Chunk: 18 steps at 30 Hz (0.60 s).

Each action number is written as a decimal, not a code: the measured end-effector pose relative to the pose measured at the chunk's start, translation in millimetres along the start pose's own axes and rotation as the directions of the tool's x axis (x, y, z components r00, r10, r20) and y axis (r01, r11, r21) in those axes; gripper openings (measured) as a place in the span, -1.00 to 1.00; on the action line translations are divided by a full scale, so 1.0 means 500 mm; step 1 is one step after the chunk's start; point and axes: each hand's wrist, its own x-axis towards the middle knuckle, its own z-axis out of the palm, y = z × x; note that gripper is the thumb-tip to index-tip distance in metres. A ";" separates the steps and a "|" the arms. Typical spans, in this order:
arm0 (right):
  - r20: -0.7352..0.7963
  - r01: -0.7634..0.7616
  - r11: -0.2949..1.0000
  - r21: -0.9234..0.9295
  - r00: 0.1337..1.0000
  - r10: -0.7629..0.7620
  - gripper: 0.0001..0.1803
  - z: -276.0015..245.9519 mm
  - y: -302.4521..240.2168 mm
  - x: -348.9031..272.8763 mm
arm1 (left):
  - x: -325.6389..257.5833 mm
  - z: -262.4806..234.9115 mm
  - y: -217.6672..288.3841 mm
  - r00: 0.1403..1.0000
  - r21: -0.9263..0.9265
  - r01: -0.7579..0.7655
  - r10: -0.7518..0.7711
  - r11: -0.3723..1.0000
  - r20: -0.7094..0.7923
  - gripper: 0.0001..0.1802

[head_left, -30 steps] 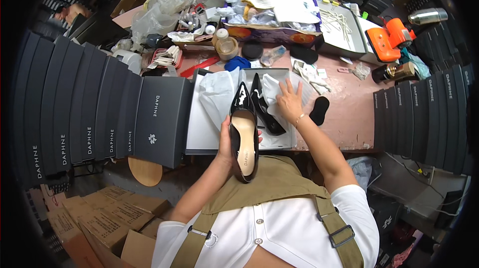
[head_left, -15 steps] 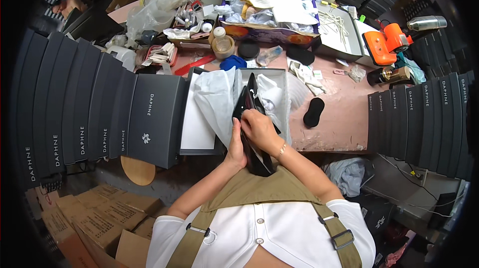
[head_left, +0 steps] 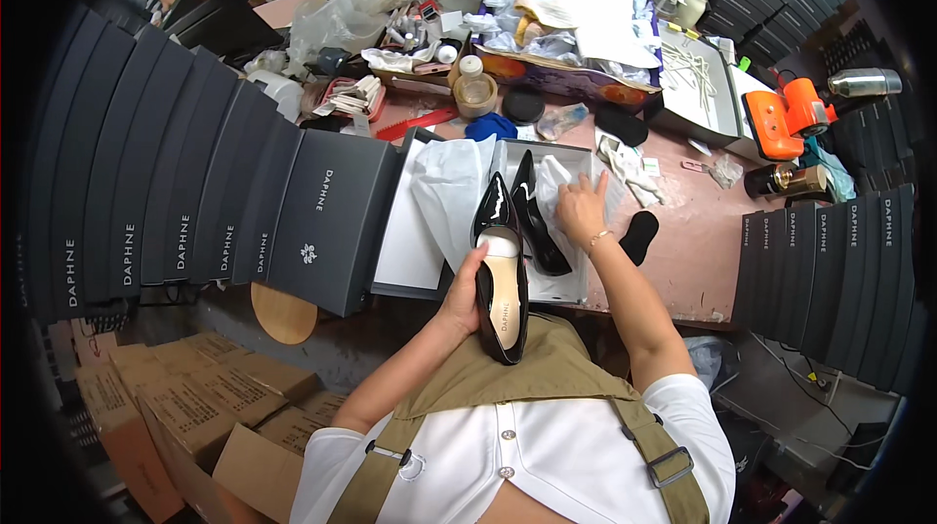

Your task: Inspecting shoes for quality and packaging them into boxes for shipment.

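Observation:
My left hand is wrapped round the side of a glossy black pointed shoe. Its beige insole faces up, and a white wad shows toward the toe. Just right of it, the other black shoe lies on its side in the open grey shoebox. Over that box's right side is my right hand, its fingers apart, next to crumpled white tissue paper; whether it touches the paper I cannot tell. A sheet of white tissue drapes across the box's left edge.
Dark shoeboxes stand in a row at left, with more at right. A black insole-shaped pad lies on the pink table. Behind are a jar, a box of crumpled paper and an orange device.
My right hand has left the held shoe and moved right, its fingers spreading. The held shoe has turned insole up, and the other shoe shows more fully in the box. The view has shifted.

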 end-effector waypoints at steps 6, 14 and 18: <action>-0.124 0.130 0.578 0.806 0.991 -0.050 -0.75 -0.243 -0.115 -0.086 | 0.018 -0.023 0.002 0.994 -0.121 -0.101 0.095 0.988 -0.050 -0.30; -0.381 0.249 0.897 0.365 0.919 -0.100 -0.60 -0.166 -0.247 -0.031 | 0.041 -0.003 -0.044 0.954 -0.025 -0.258 0.251 0.966 -0.162 -0.52; -0.176 0.209 0.821 0.531 0.975 -0.135 -0.40 -0.133 -0.237 -0.075 | -0.016 0.022 -0.049 0.981 -0.087 -0.154 0.141 0.984 -0.134 -0.43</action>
